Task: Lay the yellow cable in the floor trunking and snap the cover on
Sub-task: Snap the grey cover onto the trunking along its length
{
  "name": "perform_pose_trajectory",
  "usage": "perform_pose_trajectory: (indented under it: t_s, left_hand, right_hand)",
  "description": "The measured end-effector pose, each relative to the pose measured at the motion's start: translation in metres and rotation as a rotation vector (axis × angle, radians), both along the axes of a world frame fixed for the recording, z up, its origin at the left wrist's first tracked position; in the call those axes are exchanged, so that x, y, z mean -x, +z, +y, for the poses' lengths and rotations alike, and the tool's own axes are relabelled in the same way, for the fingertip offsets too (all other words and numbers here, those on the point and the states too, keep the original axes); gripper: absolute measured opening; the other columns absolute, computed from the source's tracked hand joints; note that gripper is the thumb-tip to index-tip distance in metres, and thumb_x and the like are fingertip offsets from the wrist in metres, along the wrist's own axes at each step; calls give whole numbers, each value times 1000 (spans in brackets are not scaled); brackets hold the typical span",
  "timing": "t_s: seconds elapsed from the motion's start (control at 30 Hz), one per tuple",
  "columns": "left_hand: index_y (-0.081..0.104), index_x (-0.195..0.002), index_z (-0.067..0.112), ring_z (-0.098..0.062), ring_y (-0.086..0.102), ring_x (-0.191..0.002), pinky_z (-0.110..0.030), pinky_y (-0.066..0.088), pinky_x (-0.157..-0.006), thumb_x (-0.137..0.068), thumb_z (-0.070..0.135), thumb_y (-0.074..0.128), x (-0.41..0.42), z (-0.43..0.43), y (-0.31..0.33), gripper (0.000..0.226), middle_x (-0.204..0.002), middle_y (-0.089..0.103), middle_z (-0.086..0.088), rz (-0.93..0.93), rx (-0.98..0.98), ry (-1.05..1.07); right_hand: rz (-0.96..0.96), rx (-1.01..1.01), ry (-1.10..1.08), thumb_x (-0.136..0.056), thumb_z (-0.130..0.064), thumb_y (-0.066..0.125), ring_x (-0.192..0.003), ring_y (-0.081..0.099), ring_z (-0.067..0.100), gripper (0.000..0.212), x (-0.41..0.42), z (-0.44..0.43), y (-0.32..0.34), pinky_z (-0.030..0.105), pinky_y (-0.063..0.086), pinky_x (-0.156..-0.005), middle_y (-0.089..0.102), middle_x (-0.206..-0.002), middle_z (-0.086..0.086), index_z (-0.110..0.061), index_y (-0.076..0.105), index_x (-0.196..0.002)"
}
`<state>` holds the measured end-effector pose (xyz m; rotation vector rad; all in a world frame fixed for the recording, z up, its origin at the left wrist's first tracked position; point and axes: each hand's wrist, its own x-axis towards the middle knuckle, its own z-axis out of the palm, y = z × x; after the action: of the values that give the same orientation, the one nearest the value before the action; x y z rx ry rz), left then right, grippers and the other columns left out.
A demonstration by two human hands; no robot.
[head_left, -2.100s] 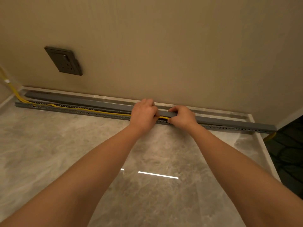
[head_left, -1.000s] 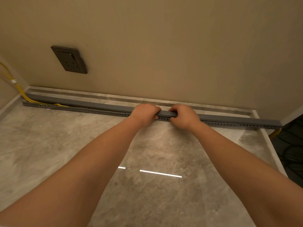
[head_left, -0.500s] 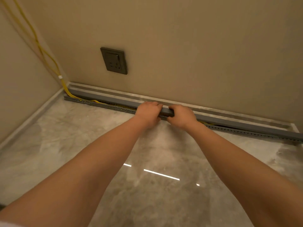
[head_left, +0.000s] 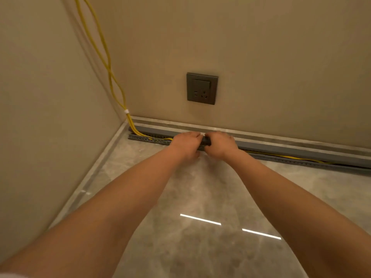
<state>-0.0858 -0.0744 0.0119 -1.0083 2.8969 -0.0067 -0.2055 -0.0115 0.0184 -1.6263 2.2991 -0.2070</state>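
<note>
Both your left hand (head_left: pixel 186 144) and right hand (head_left: pixel 219 145) clench the grey cover (head_left: pixel 281 146); tuck the yellow cable (head_left: pixel 289 157) into the trunking (head_left: pixel 140 138) on the right, then press rightward.

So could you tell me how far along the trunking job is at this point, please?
Done: the yellow cable already lies along the trunking base. In hand: the left hand and right hand grip the grey cover side by side. Left: the cover is not seated, since cable shows in the gap beneath it on both sides, so it needs pressing down along its length.
</note>
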Motion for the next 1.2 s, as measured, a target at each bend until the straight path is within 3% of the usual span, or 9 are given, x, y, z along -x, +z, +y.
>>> perform_pose_trajectory:
  t_s: [0.17, 0.5, 0.63, 0.7, 0.83, 1.0, 1.2]
  left_hand:
    - [41, -139, 15, -24, 49, -124, -36, 43, -97, -87, 32, 60, -32, -26, -3, 58, -138, 49, -5, -3, -14, -11]
    - [43, -137, 15, -26, 49, -123, -37, 42, -98, -84, 32, 61, -85, -68, -10, 59, -138, 49, -6, 33, 31, -49]
    - [37, -143, 10, -27, 34, -137, -41, 17, -118, -87, 34, 56, -116, -88, -15, 64, -145, 43, -9, -56, 143, -14]
    - [34, -146, 9, -27, 23, -144, -44, 6, -120, -89, 34, 53, -131, -96, -18, 65, -149, 38, -9, -85, 213, 15]
    - [32, -147, 7, -29, 9, -148, -49, -2, -120, -91, 35, 49, -154, -109, -17, 65, -154, 31, -11, -125, 303, 21]
    - [29, -148, 6, -32, 6, -148, -51, -6, -119, -94, 35, 43, -174, -116, -17, 63, -155, 29, -12, -139, 394, -13]
    - [20, -152, 8, -26, 0, -149, -49, 0, -120, -99, 36, 35, -190, -119, -23, 62, -160, 18, -8, -144, 419, -4]
  right_hand:
    - [-13, -11, -25, -87, -25, 55, -121, 51, 31, 36, -39, -29, -5, 49, 36, -108, 59, -127, 9, -22, 59, -123]
    - [-36, 55, -38, -85, -15, 49, -116, 55, 34, 36, -82, -69, -11, 47, 39, -105, 64, -121, 11, -19, 61, -119]
    - [-80, 101, -20, -88, -16, 50, -117, 56, 34, 54, -106, -90, -13, 43, 42, -102, 63, -125, 12, -17, 42, -142]
    - [-83, 120, -6, -90, -18, 50, -116, 56, 34, 56, -116, -99, -14, 42, 44, -101, 63, -124, 12, -17, 39, -144]
    - [-68, 145, 33, -91, -19, 51, -115, 57, 34, 47, -134, -115, -17, 43, 46, -99, 64, -124, 12, -16, 47, -137]
    - [-64, 179, 54, -90, -20, 52, -121, 55, 30, 48, -148, -128, -23, 42, 44, -97, 62, -130, 6, -22, 50, -138]
    - [-47, 208, 66, -90, -22, 55, -118, 57, 29, 38, -152, -136, -30, 41, 45, -96, 66, -125, 4, -25, 60, -127]
